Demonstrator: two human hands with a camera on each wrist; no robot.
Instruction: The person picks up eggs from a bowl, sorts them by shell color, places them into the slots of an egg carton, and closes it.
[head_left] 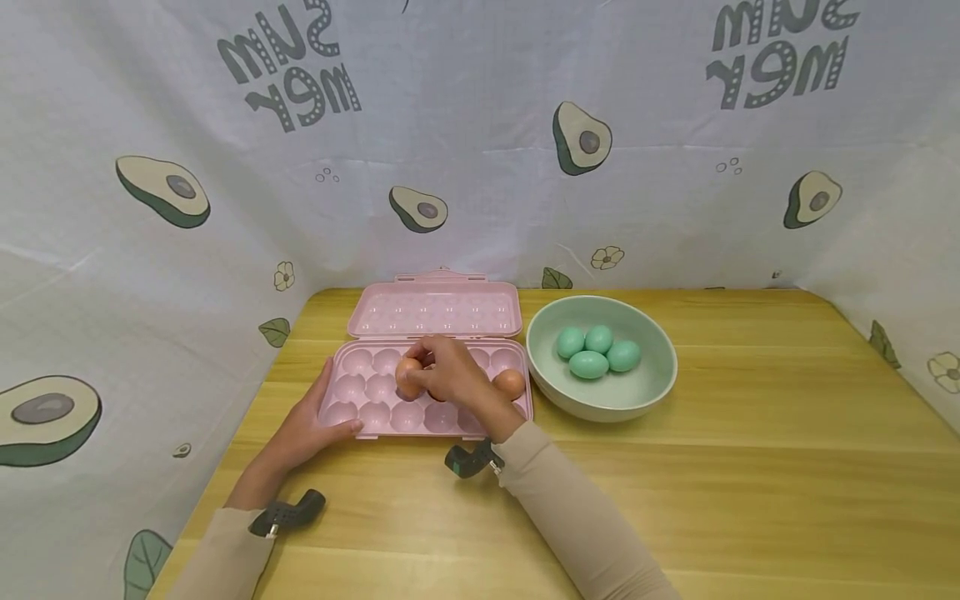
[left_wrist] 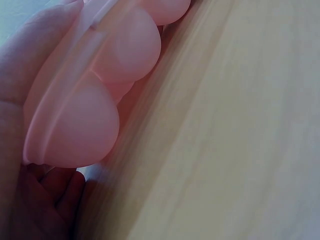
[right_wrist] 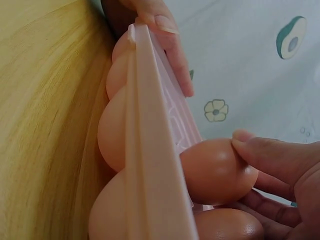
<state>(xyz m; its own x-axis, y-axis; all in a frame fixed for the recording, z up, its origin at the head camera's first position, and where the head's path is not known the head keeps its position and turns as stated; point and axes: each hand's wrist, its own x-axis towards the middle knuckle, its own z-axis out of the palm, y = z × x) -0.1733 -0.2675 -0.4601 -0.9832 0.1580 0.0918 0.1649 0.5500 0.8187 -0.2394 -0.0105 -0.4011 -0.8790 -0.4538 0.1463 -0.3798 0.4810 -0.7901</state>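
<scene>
My right hand (head_left: 453,373) pinches a brown egg (head_left: 408,377) over the middle cups of a pink plastic egg carton (head_left: 407,417). In the right wrist view the thumb and fingers grip the egg's end, and its other end overlaps the carton's rim. Another brown egg (right_wrist: 227,225) shows just beside the held one. Toward the carton's right side sits a brown egg (head_left: 510,383) in a cup. My left hand (head_left: 307,425) grips the carton's left end, thumb at the front rim; in the left wrist view its fingers (left_wrist: 65,195) curl beneath that end.
The carton's hinged lid (head_left: 435,308) lies folded back behind it. Close on the right stands a pale green bowl (head_left: 600,407) with several mint-green eggs (head_left: 588,364). Under everything is a wooden table (head_left: 750,500); a patterned cloth (head_left: 487,125) hangs along the back and sides.
</scene>
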